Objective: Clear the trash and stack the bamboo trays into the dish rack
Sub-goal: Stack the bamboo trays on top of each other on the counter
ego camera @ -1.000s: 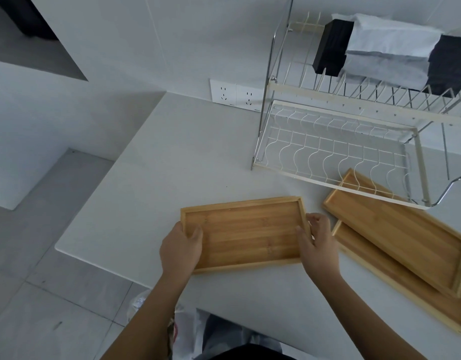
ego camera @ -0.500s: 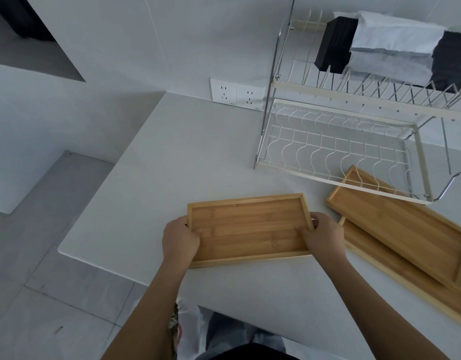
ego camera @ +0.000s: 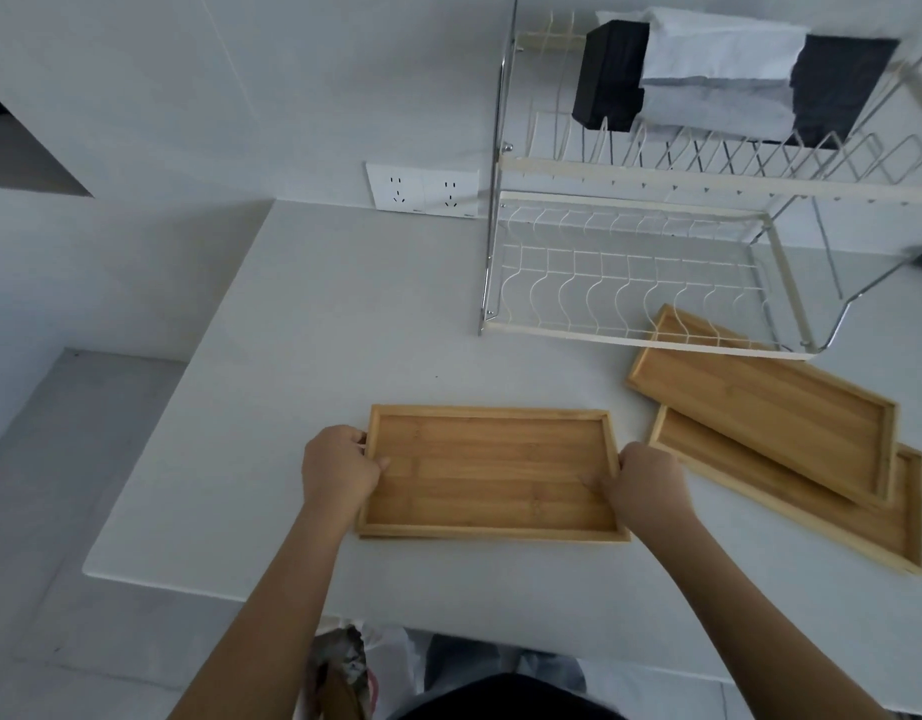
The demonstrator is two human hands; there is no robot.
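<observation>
A rectangular bamboo tray (ego camera: 492, 472) lies on the white counter (ego camera: 313, 330) in front of me. My left hand (ego camera: 339, 472) grips its left short edge, thumb inside the rim. My right hand (ego camera: 648, 485) grips its right short edge the same way. Two more bamboo trays lie overlapped at the right: the upper one (ego camera: 760, 405) partly under the dish rack's front edge, the lower one (ego camera: 833, 517) beneath it. The two-tier wire dish rack (ego camera: 630, 272) stands at the back right, its lower shelf bare.
Black and white folded cloths (ego camera: 718, 80) sit on the rack's top tier. A double wall socket (ego camera: 422, 194) is left of the rack. A bag with crumpled trash (ego camera: 344, 667) hangs below the counter's near edge. The counter ends at the left over a grey floor.
Both hands closed onto the tray's short edges. The tray turned from slightly skewed to square with me and appears to have shifted a little to the right.
</observation>
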